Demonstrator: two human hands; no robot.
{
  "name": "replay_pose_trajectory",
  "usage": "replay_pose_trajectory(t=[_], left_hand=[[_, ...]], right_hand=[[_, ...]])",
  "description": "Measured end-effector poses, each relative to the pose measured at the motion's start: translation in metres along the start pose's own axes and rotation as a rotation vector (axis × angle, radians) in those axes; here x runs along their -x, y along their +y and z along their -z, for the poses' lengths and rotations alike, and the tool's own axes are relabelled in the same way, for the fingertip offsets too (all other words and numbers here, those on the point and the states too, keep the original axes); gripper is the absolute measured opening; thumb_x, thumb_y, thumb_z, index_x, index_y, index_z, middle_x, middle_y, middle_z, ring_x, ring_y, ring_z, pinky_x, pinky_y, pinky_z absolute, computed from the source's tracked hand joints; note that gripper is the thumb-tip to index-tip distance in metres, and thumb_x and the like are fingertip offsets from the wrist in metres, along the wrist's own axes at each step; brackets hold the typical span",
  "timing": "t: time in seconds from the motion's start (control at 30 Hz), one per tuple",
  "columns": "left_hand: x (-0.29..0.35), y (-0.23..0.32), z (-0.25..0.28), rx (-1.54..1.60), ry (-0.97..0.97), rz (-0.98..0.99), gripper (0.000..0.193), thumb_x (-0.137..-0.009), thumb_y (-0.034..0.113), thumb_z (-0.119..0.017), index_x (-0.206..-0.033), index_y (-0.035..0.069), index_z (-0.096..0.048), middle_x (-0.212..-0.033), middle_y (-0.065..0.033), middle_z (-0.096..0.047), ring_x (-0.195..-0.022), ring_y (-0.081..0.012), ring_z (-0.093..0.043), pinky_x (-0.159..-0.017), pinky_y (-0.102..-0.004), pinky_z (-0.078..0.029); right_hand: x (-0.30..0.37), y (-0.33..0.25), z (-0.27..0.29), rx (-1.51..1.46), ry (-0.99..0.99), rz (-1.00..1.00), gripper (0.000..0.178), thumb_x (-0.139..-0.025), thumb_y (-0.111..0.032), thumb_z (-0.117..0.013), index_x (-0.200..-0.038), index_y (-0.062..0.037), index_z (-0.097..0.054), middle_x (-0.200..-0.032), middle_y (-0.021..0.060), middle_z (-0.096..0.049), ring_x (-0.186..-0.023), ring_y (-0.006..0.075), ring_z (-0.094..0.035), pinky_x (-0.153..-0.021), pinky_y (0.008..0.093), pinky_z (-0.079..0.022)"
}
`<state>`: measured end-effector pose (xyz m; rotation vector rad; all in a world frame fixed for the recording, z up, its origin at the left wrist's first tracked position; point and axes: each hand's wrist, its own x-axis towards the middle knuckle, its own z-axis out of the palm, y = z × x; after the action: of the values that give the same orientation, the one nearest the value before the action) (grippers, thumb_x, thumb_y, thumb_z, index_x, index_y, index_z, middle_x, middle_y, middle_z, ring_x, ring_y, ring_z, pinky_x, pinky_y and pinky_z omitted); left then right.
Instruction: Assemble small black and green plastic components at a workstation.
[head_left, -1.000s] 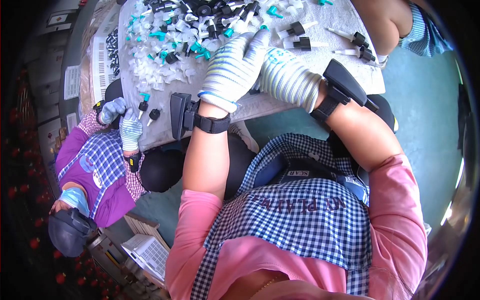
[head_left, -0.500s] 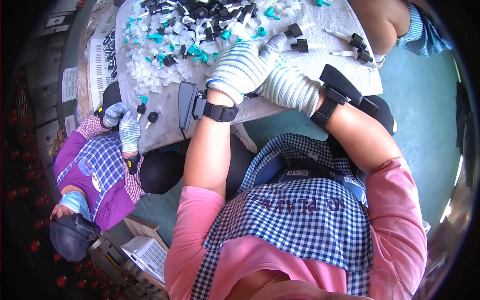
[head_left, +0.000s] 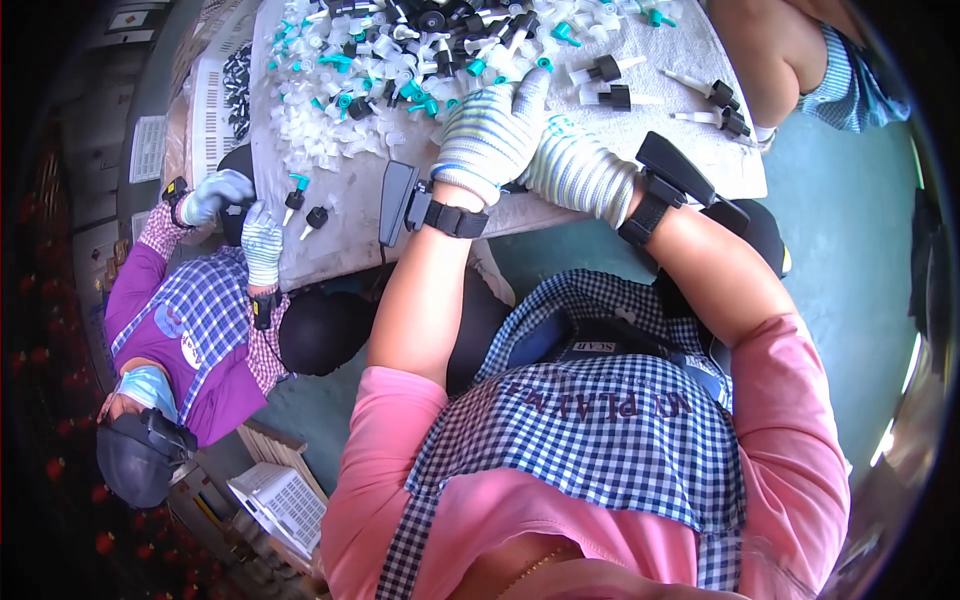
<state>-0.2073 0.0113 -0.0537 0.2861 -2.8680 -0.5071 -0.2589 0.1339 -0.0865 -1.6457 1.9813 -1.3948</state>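
Note:
My left hand (head_left: pixel 488 140), in a striped knit glove, is over the near edge of the white-covered table (head_left: pixel 660 150), thumb raised and fingers curled out of sight. Against it presses my right hand (head_left: pixel 580 172), in the same kind of glove, its fingers closed and mostly hidden behind the left. Whatever is between them cannot be made out. Just beyond lies a heap of small clear, teal and black plastic pump parts (head_left: pixel 350 90). To the right of my hands rest a black-collared pump piece (head_left: pixel 606 68) and another black-collared piece (head_left: pixel 620 97).
Farther right on the table lie two more black-and-clear pump pieces (head_left: pixel 722 95). At the left, a co-worker (head_left: pixel 190 330) with gloved hands sits by a teal-topped pump (head_left: pixel 295 195) and a black one (head_left: pixel 316 217). Another person's leg (head_left: pixel 760 50) is at the far right.
My hands stay pressed together in nearly the same place. The view has shifted slightly, so the table appears farther right. The co-worker's hands have moved apart.

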Motion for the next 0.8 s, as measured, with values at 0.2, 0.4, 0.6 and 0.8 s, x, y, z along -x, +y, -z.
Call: replay_pose_trajectory(t=[0.2,0.4,0.6,0.8], left_hand=[[0.004,0.002,0.024,0.175,0.086,0.144,0.041,-0.100,0.039,-0.049,-0.111,0.004,-0.065,-0.087,-0.0204,-0.068,-0.083,-0.0359,-0.067,-0.077,-0.0434,-0.053],[0.019,-0.052,0.045,0.425,0.355,0.241,0.022,-0.093,0.022,-0.064,-0.105,0.004,-0.069,-0.090,-0.0130,-0.070,-0.081,-0.0243,-0.066,-0.078,-0.0351,-0.051],[0.026,-0.068,0.042,0.201,0.186,0.266,0.019,-0.091,0.015,-0.068,-0.106,0.003,-0.069,-0.091,-0.0067,-0.071,-0.075,-0.0123,-0.063,-0.072,-0.0291,-0.051],[0.031,-0.047,0.052,0.200,-0.042,0.307,0.018,-0.088,0.012,-0.069,-0.103,0.004,-0.070,-0.081,-0.0053,-0.068,-0.066,-0.0117,-0.059,-0.065,-0.0290,-0.050]], right_hand=[[-0.008,-0.014,0.023,0.058,-0.220,-0.212,0.029,-0.087,-0.023,-0.067,-0.108,-0.0040,-0.065,-0.093,0.0231,-0.067,-0.086,0.0403,-0.065,-0.075,0.0458,-0.051],[-0.026,-0.018,0.047,0.338,-0.089,-0.332,0.043,-0.090,-0.036,-0.066,-0.120,-0.0074,-0.059,-0.095,0.0177,-0.070,-0.091,0.0364,-0.067,-0.078,0.0454,-0.053],[-0.016,0.000,0.061,0.513,-0.070,-0.341,0.036,-0.092,-0.037,-0.061,-0.110,-0.0066,-0.067,-0.096,0.0191,-0.070,-0.091,0.0355,-0.067,-0.081,0.0443,-0.053],[-0.026,-0.013,0.056,0.555,0.110,-0.145,0.034,-0.087,-0.030,-0.070,-0.112,-0.0066,-0.067,-0.102,0.0203,-0.066,-0.094,0.0395,-0.065,-0.083,0.0444,-0.053]])
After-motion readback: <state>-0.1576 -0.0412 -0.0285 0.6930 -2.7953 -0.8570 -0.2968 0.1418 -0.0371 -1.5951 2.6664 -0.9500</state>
